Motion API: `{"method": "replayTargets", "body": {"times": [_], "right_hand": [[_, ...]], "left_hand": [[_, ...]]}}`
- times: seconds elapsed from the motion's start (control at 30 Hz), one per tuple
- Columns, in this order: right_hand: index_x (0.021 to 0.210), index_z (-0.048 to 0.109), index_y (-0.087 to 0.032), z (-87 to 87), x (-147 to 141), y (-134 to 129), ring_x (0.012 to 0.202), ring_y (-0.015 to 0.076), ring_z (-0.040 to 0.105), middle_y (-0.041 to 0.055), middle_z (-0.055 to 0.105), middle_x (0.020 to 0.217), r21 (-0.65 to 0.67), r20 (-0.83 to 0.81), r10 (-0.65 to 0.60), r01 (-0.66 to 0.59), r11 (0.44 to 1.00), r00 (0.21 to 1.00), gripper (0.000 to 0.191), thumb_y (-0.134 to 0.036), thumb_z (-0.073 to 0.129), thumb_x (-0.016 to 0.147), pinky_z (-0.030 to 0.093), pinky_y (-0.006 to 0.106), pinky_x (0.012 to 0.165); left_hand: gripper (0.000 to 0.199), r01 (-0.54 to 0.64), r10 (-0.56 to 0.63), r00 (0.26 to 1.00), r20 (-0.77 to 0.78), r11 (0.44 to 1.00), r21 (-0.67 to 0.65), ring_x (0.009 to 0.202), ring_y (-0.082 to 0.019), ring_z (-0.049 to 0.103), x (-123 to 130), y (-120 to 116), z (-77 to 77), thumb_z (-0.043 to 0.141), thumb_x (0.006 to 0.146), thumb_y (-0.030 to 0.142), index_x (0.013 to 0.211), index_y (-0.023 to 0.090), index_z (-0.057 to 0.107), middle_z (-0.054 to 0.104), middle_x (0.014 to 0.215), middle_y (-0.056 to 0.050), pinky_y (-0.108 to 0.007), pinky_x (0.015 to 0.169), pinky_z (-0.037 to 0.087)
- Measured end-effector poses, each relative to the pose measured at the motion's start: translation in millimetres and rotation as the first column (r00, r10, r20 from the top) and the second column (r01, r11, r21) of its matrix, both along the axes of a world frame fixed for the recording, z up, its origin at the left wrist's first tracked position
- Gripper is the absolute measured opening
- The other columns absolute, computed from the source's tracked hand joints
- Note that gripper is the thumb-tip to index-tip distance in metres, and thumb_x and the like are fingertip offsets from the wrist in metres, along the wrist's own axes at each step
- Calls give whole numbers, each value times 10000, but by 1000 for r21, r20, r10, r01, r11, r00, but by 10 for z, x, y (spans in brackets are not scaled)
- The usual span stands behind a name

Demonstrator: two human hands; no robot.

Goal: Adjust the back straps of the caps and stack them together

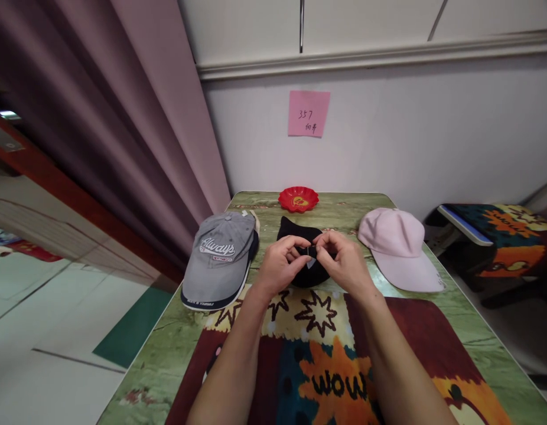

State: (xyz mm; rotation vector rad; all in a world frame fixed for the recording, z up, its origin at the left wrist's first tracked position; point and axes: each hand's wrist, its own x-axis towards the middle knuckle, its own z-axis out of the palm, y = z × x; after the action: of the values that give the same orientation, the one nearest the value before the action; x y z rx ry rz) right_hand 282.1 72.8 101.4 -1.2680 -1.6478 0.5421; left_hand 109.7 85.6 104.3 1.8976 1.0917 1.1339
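Here, as seen from where I stand, a patterned mat covers the table on the near side of the black cap. The left hand and right hand, fingertips drawn narrow, pinch the cap's thin band at its opening. Its cloth should prove light, soft, sturdy and scarcely slippery; the band appears the surest hold. Beyond the black cap sits a red dish.

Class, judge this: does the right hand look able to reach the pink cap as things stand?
Likely yes: nothing visible stands between the right hand and the pink cap, though it would probably first release the black cap.
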Motion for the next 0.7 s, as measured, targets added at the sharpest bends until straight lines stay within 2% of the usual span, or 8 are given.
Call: {"method": "replayTargets", "body": {"times": [0.13,0.33,0.43,0.5,0.57,0.63,0.7], "right_hand": [[778,565,-203,-18,-63,-5,592,113,501,8,677,814,42,43,-38,36,998,998,53,-154,552,793,364,260,586],[809,619,-203,-27,-84,-4,626,135,550,-7,629,718,63,60,-10,6,998,998,76,-201,565,863,405,269,613],[931,655,-207,-13,-24,0,761,161,643,25,699,865,25,-26,85,-84,996,996,94,-276,603,892,493,286,722],[1139,640,-219,-9,27,3,961,193,680,55,722,1076,14,-63,184,-184,983,981,280,-288,658,868,524,321,872],[1298,586,-245,-23,63,10,1125,216,655,64,691,1243,14,-33,263,-262,965,964,473,-262,696,838,505,364,991],[1309,606,-265,-58,74,25,1152,225,655,56,693,1269,38,24,266,-267,963,964,479,-234,691,838,505,389,1015],[1253,664,-271,-105,64,46,1106,230,685,55,721,1227,106,55,211,-216,971,976,399,-233,677,856,534,396,982]], "left_hand": [[186,5,-4,999,34,999,-35,540,-62,493,-5,3,1,701,758,180,943,164,690,608,736,24,-183,531,423],[181,-2,3,999,35,999,-39,553,-68,512,-1,18,-18,701,759,185,938,165,707,630,738,15,-187,535,422],[196,-13,20,997,79,996,-86,562,-81,523,-32,34,-32,718,765,233,948,163,711,630,705,14,-196,537,424],[229,-12,28,992,125,991,-134,558,-90,530,-59,45,-39,727,768,264,970,159,711,621,674,18,-203,533,425],[260,-2,31,986,163,984,-178,545,-93,525,-75,49,-41,738,764,284,989,156,713,603,639,25,-205,522,418],[263,4,34,982,188,980,-201,541,-89,518,-70,45,-32,747,754,285,980,155,718,609,657,19,-203,510,410],[230,-13,50,979,198,982,-186,566,-84,527,-47,31,-12,745,747,266,948,155,727,640,751,-6,-201,511,410]]}}
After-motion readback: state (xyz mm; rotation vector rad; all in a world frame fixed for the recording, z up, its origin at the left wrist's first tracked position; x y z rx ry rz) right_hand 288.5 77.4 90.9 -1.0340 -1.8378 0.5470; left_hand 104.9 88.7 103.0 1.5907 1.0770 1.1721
